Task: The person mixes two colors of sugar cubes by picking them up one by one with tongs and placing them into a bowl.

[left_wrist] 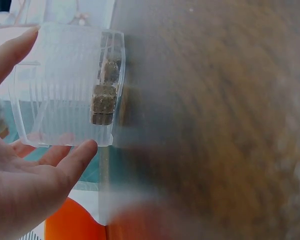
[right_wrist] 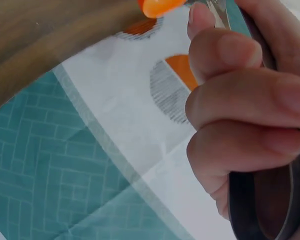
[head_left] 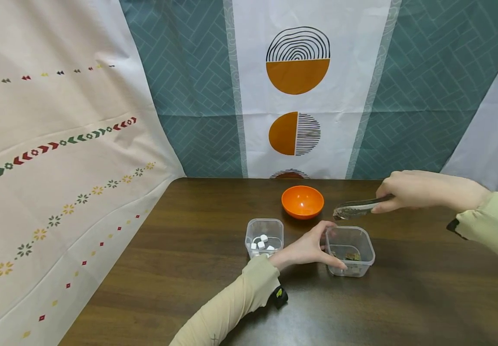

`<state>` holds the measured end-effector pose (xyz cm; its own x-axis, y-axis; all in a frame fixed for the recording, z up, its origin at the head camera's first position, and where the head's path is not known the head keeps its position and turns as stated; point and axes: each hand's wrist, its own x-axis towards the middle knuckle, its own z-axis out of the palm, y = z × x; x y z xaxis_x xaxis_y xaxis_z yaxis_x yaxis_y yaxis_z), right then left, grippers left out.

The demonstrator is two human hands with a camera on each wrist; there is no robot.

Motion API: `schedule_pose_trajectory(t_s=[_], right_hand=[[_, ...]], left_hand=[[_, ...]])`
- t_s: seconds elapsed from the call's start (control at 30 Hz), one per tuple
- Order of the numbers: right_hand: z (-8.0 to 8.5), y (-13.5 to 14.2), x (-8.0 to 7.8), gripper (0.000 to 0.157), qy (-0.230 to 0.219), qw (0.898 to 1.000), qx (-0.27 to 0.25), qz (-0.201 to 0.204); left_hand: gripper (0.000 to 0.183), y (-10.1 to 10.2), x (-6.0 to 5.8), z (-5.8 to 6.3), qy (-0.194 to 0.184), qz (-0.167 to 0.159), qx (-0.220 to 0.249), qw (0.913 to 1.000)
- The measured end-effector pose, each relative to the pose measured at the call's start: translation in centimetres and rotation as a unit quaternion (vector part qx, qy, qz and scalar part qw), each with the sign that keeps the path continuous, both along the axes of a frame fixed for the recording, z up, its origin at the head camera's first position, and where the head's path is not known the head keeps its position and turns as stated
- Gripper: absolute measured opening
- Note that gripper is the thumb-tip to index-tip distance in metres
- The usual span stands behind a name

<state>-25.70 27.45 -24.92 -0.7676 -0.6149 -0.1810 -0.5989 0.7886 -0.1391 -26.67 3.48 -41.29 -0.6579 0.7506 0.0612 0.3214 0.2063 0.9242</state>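
Note:
My left hand [head_left: 307,247] grips the near-left side of a clear plastic container [head_left: 363,268], thumb and fingers spread around its wall. Several brown cubes [left_wrist: 105,100] lie on the bottom of that container, seen through its ribbed side in the left wrist view. My right hand [head_left: 398,190] holds metal tongs [head_left: 357,206] with dark handles, its fingers curled round them in the right wrist view. The tongs' tips hang just above the container's far-left rim; something brownish shows at the tips, but I cannot tell what it is.
An orange bowl [head_left: 302,202] stands behind the containers, near the table's back edge. Left of my left hand is a second clear container [head_left: 265,223] with several white cubes [head_left: 261,245]. Patterned cloth [head_left: 197,96] hangs behind the brown wooden table [head_left: 180,269].

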Motion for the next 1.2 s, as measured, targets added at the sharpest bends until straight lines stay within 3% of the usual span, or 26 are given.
schedule_pose_trajectory(t_s=[0.27,0.53,1.2], right_hand=[[-0.5,-0.9,-3.1,0.034,-0.023,0.999,-0.025,-0.027],[-2.6,-2.1,-5.9,0.035,-0.045,0.998,-0.047,-0.012],[-6.2,-3.9,-8.6,0.031,-0.081,0.994,-0.066,-0.035]], left_hand=[[0.073,-0.1,-0.1,-0.1,-0.008,-0.011,0.005,0.9999],[0.072,0.0,0.1,-0.2,-0.008,-0.009,-0.001,0.9999],[0.073,-0.2,-0.1,0.1,-0.007,-0.007,-0.002,0.9999]])
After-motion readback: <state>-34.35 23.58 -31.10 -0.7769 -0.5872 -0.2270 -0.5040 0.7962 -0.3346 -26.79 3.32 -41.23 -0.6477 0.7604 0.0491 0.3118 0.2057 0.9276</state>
